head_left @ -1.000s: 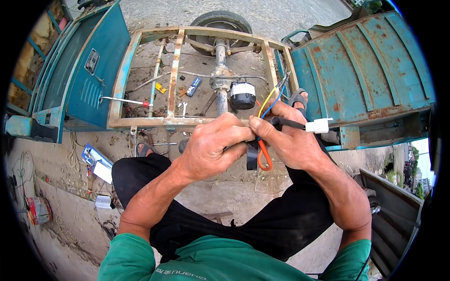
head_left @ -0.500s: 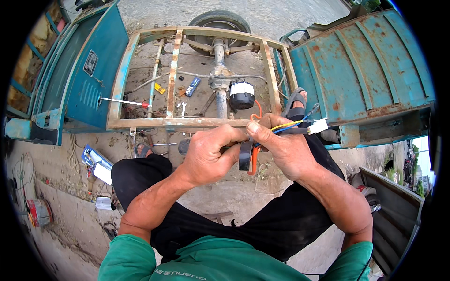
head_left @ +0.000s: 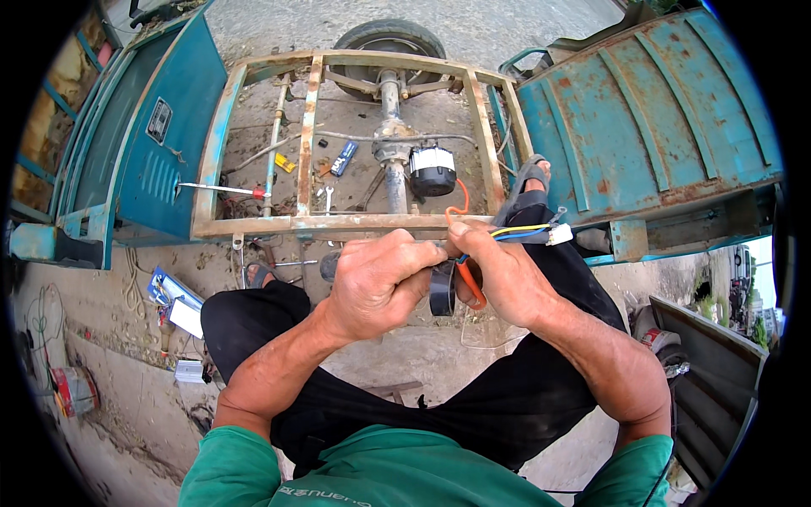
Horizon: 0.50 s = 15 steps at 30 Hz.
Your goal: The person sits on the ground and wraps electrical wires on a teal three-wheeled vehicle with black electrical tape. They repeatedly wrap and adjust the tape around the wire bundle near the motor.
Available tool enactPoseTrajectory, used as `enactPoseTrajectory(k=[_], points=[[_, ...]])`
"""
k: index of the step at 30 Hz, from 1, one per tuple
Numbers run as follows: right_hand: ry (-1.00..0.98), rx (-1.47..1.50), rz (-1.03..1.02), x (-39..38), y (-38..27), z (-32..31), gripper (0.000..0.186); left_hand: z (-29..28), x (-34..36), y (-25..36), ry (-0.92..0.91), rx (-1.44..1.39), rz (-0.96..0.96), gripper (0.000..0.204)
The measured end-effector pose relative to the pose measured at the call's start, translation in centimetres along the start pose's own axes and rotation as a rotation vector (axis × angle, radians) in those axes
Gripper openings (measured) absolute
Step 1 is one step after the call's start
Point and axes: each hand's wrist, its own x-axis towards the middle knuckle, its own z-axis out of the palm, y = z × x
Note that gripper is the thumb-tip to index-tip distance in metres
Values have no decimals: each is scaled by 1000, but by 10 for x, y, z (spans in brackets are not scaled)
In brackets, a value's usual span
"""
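Observation:
Both my hands meet in front of the frame's near rail, over my spread knees. My left hand is closed at the fingertips, with a roll of black tape at its fingers. My right hand pinches a bundle of wires, with yellow and blue strands, between thumb and fingers. Beyond the right hand the bundle ends in a white plug connector. An orange cable loops below the fingers and also rises toward the black and silver motor. The exact pinch points are partly hidden.
A rusty metal frame with an axle and a wheel lies ahead. Teal panels stand left and right. A screwdriver, a wrench and a blue box are nearby. A red container sits lower left.
The orange loop below my fingers has swung to the right and tilts more. The tape roll has turned slightly, and the white connector has shifted a little left and down. Both hands keep their grip.

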Motion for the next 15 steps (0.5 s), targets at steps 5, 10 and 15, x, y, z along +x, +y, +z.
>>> enactPoseTrajectory(k=[5, 10, 15], points=[[125, 65, -36, -1, 1, 2, 41, 5, -5, 3, 34, -303, -310, 18], [141, 167, -56, 0, 8, 1, 32, 4, -9, 3, -16, -496, -530, 13], [172, 85, -238, 13, 16, 2, 29, -2, 5, -8, -103, -547, -452, 18]])
